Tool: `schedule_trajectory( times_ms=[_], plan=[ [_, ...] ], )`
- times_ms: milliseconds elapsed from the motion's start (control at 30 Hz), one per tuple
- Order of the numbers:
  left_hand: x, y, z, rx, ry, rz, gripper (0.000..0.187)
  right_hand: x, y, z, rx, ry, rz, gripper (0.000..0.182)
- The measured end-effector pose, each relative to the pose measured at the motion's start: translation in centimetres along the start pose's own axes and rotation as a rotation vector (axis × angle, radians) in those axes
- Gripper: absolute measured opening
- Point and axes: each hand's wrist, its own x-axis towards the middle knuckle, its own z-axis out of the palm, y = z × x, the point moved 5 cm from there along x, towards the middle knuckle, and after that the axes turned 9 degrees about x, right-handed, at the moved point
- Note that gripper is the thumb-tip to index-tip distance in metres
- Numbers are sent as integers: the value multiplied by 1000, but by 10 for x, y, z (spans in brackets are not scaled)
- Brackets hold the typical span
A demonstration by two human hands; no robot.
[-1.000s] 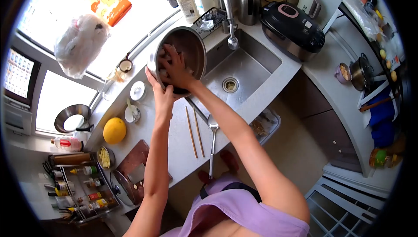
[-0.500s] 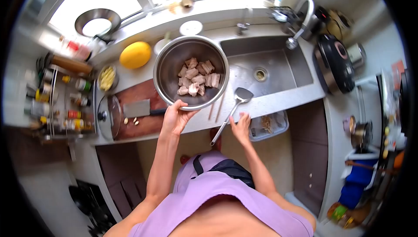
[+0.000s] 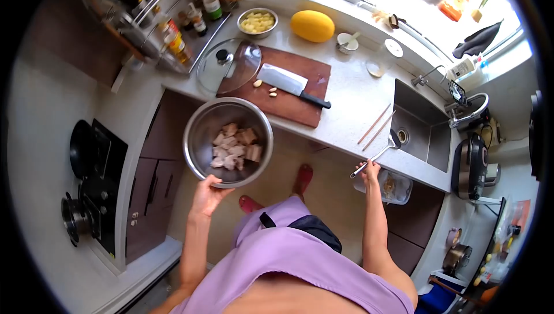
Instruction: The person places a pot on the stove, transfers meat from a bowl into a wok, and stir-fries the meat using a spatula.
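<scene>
My left hand (image 3: 209, 197) grips the near rim of a steel bowl (image 3: 193, 141), which holds several pieces of pale meat (image 3: 235, 148). The bowl hangs over the floor, in front of the counter edge. On the right, my right hand (image 3: 369, 169) is closed round the handle of a spatula (image 3: 395, 139), whose head lies by the sink's edge. Two chopsticks (image 3: 375, 124) rest on the counter beside it. A cleaver (image 3: 283, 80) and a few garlic cloves (image 3: 273, 92) lie on the brown cutting board (image 3: 314, 77).
A glass lid (image 3: 236, 68) overlaps the board's left end. Behind stand a bowl of yellow chunks (image 3: 257, 22) and a yellow melon (image 3: 312, 26). The sink (image 3: 430, 135) is at the right, a plastic bin (image 3: 398, 189) below it. The stove (image 3: 104, 198) is at far left.
The view has swung left. My left hand has carried the bowl from above the counter to the left, over the floor. My right hand has taken hold of the spatula handle.
</scene>
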Motion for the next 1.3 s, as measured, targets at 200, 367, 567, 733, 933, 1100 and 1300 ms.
schedule_trajectory(
  times_ms=[200,367,567,733,933,1100,1300],
  plan=[
    [-19,58,-104,-224,3,112,50,-97,-74,67,-1128,636,-791,42],
    [40,150,-182,-271,24,414,57,-147,-78,256,-1034,-418,-1310,24],
    [143,239,-249,-499,8,476,60,-177,-29,423,-1324,-631,-1636,48],
    [192,269,-273,-664,43,464,64,-165,-9,470,-1371,-622,-1615,53],
    [222,276,-292,-796,58,449,57,-150,4,493,-1423,-718,-1668,42],
    [230,270,-287,-799,56,464,57,-132,-49,434,-1354,-372,-1505,52],
    [193,178,2,695,483,1022,9,-90,-66,369,-1541,-361,-1222,45]
  ],
)
